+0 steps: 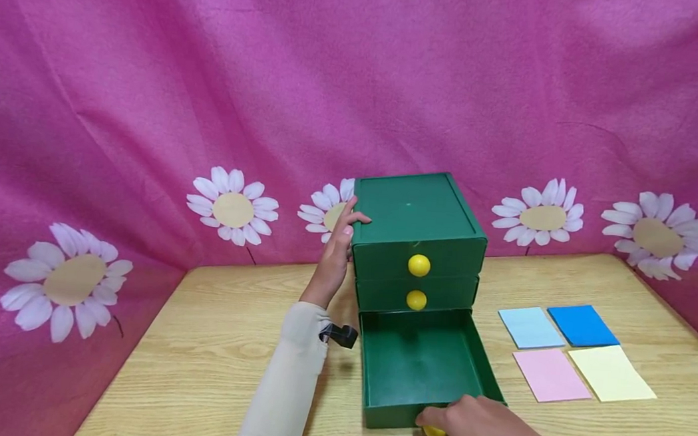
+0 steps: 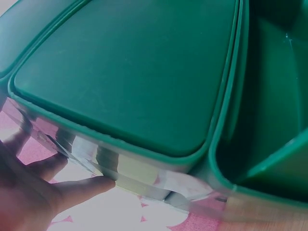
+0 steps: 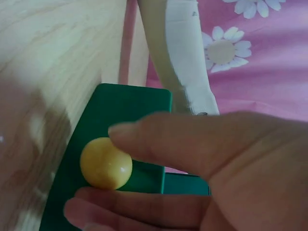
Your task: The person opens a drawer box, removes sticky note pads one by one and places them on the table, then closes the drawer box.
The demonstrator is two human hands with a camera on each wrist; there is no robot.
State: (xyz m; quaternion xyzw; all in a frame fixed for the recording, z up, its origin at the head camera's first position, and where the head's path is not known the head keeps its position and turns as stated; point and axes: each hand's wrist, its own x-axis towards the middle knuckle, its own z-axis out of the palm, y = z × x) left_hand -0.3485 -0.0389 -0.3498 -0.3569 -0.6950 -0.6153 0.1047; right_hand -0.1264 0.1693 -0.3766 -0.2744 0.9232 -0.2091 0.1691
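A small green drawer cabinet (image 1: 409, 208) stands on the table with its two upper drawers closed and its bottom drawer (image 1: 418, 365) pulled out. Nothing lies in the visible part of that drawer. My left hand (image 1: 332, 257) rests against the cabinet's left side, fingers extended, one fingertip over the top edge; the left wrist view has this hand (image 2: 43, 192) beside the side wall. At the drawer's front my right hand (image 1: 486, 426) pinches the round yellow knob (image 3: 106, 163) between thumb and fingers. The knob is partly hidden in the head view.
Right of the cabinet lie four-sided paper pads: light blue (image 1: 531, 327), dark blue (image 1: 584, 326), pink (image 1: 551, 375) and pale yellow (image 1: 612, 373). Two more yellow knobs, upper (image 1: 419, 265) and middle (image 1: 416, 300), jut from the closed drawers. A pink flowered cloth (image 1: 308, 95) hangs behind the wooden table (image 1: 196, 355).
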